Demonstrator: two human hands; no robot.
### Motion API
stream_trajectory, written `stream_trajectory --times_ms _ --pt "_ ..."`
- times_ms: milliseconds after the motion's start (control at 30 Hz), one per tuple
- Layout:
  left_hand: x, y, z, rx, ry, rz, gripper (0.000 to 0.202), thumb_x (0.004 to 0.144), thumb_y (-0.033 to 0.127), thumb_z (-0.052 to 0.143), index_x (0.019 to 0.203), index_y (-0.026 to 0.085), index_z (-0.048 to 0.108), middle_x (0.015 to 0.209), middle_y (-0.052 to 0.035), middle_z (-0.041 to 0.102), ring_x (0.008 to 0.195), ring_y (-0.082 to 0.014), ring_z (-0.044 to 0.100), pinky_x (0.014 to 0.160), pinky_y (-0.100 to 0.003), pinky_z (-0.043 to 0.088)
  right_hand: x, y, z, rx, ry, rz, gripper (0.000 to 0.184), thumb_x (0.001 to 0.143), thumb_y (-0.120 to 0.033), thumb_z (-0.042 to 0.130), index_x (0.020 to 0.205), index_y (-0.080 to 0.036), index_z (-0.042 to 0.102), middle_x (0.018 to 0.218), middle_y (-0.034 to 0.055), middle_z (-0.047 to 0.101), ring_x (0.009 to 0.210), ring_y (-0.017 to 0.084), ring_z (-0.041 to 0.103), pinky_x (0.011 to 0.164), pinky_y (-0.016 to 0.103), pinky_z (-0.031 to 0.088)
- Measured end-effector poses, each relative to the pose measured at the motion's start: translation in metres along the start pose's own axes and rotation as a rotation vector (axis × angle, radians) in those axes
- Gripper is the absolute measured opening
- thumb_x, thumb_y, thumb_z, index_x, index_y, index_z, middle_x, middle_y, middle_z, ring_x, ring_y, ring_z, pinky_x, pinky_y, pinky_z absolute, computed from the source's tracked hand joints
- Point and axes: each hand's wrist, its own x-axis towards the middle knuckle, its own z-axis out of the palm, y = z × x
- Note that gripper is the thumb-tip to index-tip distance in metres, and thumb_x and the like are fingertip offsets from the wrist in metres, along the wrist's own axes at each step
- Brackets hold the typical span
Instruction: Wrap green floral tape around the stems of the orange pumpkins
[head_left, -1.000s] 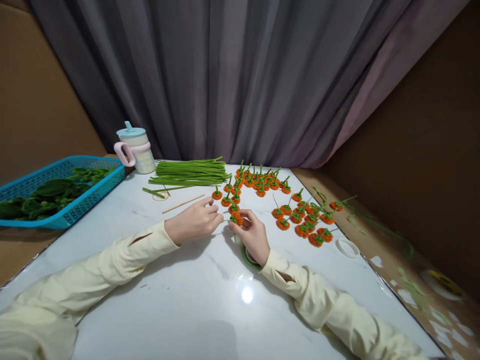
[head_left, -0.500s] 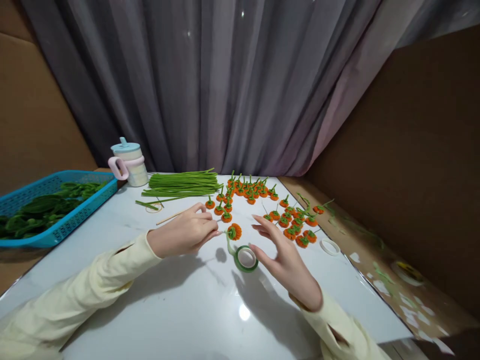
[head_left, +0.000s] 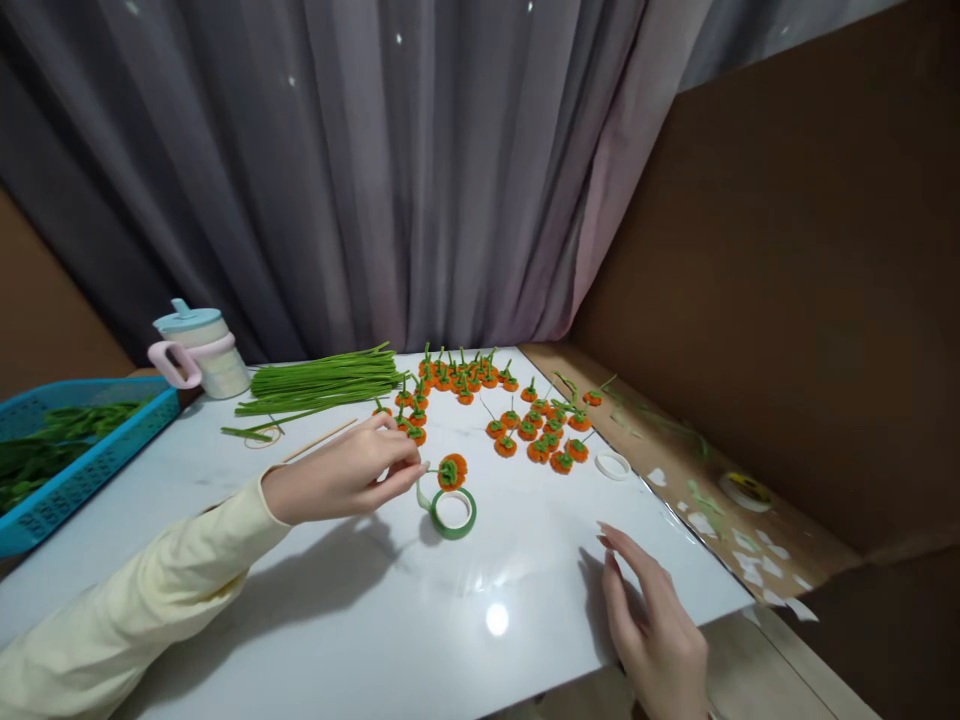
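Observation:
My left hand [head_left: 360,470] is closed in a pinch, thumb and fingertips on the short stem of an orange fuzzy flower [head_left: 459,466] with a green centre. From those fingertips a strip of green tape runs down to a roll of green tape [head_left: 454,533] just below the flower. Whether the roll touches the tabletop I cannot tell. My right hand [head_left: 654,625] is empty over the front right part of the table, its thumb and fingers apart. Several more orange flowers [head_left: 551,440] with green stems stand behind, some partly hidden by my left hand.
Green pipe-cleaner stems [head_left: 322,380] lie in a bundle at the back, near a thin wooden stick [head_left: 321,440]. A lidded cup [head_left: 217,360] and a blue basket [head_left: 112,445] of green pieces stand left. A white ring [head_left: 613,466] and paper scraps [head_left: 750,568] lie right.
My right hand has drawn away from the tape roll toward the lower right. The view has turned rightward, while my left hand keeps its pinch on the flower's stem.

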Motion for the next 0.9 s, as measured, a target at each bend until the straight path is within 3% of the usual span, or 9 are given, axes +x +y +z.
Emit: stream_trajectory --times_ms 167,333,533,667,900 --pt "0.055 0.007 0.001 0.119 -0.155 0.097 0.031 0.093 0.029 0.041 0.069 0.015 0.056 0.061 -0.0004 0.056 0.057 -0.0124 0.045 0.068 -0.026 0.036 -0.009 0.001 0.009 0.0 0.154 0.106 0.018 0.087 -0.014 0.048 0.103 -0.013 0.058 0.093 0.0099 0.067 0.08 0.018 0.066 0.076 0.028 0.054" --pt "0.143 0.024 0.007 0.405 -0.261 0.237 0.023 0.086 0.022 0.053 0.067 0.014 0.063 0.053 -0.0017 0.058 0.051 -0.0125 0.05 0.055 -0.024 0.033 -0.007 0.001 0.008 -0.002 0.207 0.126 0.015 0.087 -0.012 0.047 0.096 -0.012 0.059 0.085 0.0092 0.068 0.075 0.017 0.066 0.072 0.027 0.054" --pt "0.233 0.047 0.024 0.473 -0.237 0.319 0.017 0.081 0.024 0.059 0.073 0.012 0.068 0.065 -0.0083 0.065 0.062 -0.0173 0.06 0.051 -0.025 0.033 -0.007 0.006 0.007 0.0 0.232 0.118 0.015 0.087 -0.012 0.046 0.092 -0.013 0.06 0.083 0.0084 0.068 0.075 0.016 0.067 0.073 0.024 0.054" --pt "0.258 0.058 0.033 0.495 -0.246 0.393 0.013 0.081 0.017 0.057 0.081 0.011 0.069 0.074 -0.0113 0.067 0.072 -0.0195 0.064 0.058 -0.025 0.038 -0.009 0.007 0.008 -0.001 0.247 0.113 0.014 0.087 -0.012 0.047 0.091 -0.013 0.06 0.083 0.0082 0.068 0.076 0.015 0.067 0.074 0.023 0.053" --pt "0.279 0.071 0.045 0.505 -0.317 0.458 0.011 0.08 0.015 0.06 0.085 0.011 0.069 0.08 -0.0136 0.068 0.078 -0.0212 0.063 0.065 -0.028 0.041 -0.01 0.007 0.008 0.001 0.24 0.114 0.014 0.087 -0.013 0.047 0.09 -0.013 0.061 0.083 0.0083 0.069 0.076 0.015 0.067 0.073 0.023 0.054"
